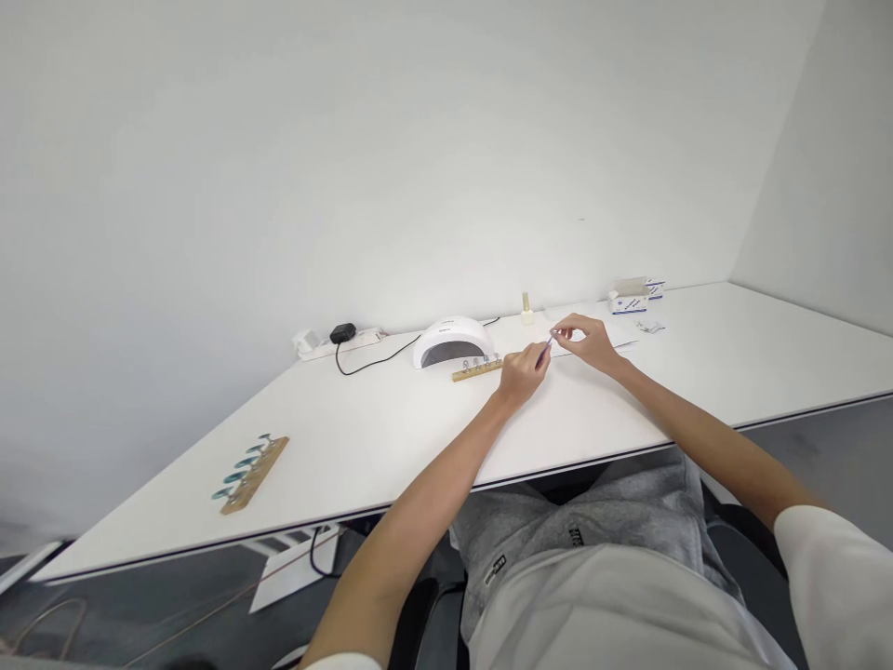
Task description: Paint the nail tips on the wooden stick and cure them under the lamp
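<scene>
My left hand [523, 374] is closed around a thin blue-purple stick [545, 349], whose tip points up toward the other hand. Just to its right, my right hand [587, 342] pinches a small greyish piece [553, 333] at the stick's tip. That piece is too small to name. Close by on the left lies a wooden strip [477, 370] with several clear-topped little stands. Behind it is a white nail lamp [453, 328] with a dark arched opening. A pale bottle of nail polish [526, 314] stands upright behind my hands.
Teal nail tips [241, 470] sit on another wooden strip [257, 476] at the table's left front. A black adapter [342, 332] sits on a white power strip [327, 348], its cable curving toward the lamp. Small boxes [630, 302] and a crumpled packet [650, 327] lie at the right.
</scene>
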Demonstrator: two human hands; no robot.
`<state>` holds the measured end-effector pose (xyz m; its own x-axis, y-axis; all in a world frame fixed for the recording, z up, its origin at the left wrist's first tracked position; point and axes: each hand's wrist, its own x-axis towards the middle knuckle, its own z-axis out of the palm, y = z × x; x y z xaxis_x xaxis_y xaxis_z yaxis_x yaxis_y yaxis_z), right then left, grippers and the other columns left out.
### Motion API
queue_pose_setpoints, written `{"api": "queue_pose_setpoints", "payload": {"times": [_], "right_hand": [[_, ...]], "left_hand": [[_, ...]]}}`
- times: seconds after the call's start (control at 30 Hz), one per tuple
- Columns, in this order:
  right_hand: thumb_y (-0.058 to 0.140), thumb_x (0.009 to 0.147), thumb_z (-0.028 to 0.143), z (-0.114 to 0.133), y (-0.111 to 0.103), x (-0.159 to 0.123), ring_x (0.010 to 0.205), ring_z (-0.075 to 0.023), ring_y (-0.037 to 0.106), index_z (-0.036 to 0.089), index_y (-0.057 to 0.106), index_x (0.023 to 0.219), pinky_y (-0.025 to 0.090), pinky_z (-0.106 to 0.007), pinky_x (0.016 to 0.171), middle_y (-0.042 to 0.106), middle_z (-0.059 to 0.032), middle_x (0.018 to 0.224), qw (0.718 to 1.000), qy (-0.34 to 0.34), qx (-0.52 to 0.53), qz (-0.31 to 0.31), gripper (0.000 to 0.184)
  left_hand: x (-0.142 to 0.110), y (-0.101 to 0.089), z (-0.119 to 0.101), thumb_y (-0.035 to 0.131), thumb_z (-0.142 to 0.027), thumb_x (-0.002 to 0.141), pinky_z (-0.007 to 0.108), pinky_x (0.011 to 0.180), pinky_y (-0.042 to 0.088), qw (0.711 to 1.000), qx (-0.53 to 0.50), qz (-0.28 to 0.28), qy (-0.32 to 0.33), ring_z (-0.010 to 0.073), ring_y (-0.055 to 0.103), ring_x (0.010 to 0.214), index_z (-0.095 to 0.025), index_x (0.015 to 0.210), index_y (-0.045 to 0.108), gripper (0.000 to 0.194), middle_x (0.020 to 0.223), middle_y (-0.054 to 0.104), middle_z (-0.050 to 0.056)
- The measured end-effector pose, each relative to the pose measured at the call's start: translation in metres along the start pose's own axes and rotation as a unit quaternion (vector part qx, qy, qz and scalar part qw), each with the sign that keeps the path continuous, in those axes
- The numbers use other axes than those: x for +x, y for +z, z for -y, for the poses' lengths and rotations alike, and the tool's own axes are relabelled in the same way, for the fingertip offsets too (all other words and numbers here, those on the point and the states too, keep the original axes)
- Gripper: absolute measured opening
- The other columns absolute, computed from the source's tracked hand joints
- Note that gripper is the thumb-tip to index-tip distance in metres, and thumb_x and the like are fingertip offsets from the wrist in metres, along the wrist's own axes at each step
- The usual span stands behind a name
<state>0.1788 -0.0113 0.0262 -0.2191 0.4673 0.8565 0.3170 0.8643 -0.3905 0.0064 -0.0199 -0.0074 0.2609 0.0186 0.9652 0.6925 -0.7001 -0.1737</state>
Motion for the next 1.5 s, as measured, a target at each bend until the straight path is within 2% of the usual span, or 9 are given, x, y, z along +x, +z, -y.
{"api": "queue_pose_setpoints", "payload": {"times": [0.63, 0.87, 1.2, 1.5], "right_hand": [[0.064, 0.084, 0.026, -0.0005, 0.0, -0.0001, 0.063, -0.0146, 0.058, 0.022, 0.068, 0.081, 0.05, -0.031, 0.06, 0.069, -0.0035, 0.077, 1.0, -0.009, -0.001, 0.002, 0.006], [0.064, 0.084, 0.028, -0.0008, -0.0009, 0.0004, 0.064, -0.0153, 0.059, 0.022, 0.068, 0.082, 0.051, -0.031, 0.061, 0.069, -0.0041, 0.078, 1.0, -0.006, -0.004, 0.002, 0.008], [0.064, 0.083, 0.025, 0.0004, -0.0004, 0.0006, 0.064, -0.0151, 0.058, 0.021, 0.068, 0.081, 0.05, -0.031, 0.06, 0.069, -0.004, 0.078, 1.0, -0.001, 0.007, 0.001, 0.006], [0.063, 0.084, 0.032, 0.0001, -0.0006, 0.0, 0.064, -0.0157, 0.059, 0.022, 0.068, 0.08, 0.051, -0.032, 0.061, 0.069, -0.004, 0.078, 1.0, 0.006, -0.006, 0.007, 0.011]], "left_hand": [[-0.0021, 0.0018, 0.0012, 0.043, -0.022, 0.097, 0.021, 0.045, 0.028, 1.0, -0.009, 0.009, -0.009, 0.0051, 0.044, 0.043, -0.016, 0.077, 0.056, 0.025, 0.055, 0.055, -0.002], [-0.0019, 0.0019, 0.0028, 0.043, -0.02, 0.097, 0.021, 0.045, 0.028, 1.0, -0.015, 0.019, -0.008, 0.0053, 0.045, 0.044, -0.015, 0.078, 0.056, 0.023, 0.056, 0.056, -0.002], [-0.0007, 0.0016, 0.001, 0.045, -0.02, 0.096, 0.021, 0.044, 0.028, 1.0, -0.01, 0.003, -0.011, 0.0056, 0.044, 0.042, -0.017, 0.079, 0.055, 0.02, 0.055, 0.055, -0.003], [-0.0015, 0.001, 0.002, 0.045, -0.021, 0.095, 0.021, 0.045, 0.028, 1.0, -0.019, 0.008, -0.016, 0.0062, 0.047, 0.043, -0.016, 0.078, 0.055, 0.02, 0.055, 0.057, -0.002]]}}
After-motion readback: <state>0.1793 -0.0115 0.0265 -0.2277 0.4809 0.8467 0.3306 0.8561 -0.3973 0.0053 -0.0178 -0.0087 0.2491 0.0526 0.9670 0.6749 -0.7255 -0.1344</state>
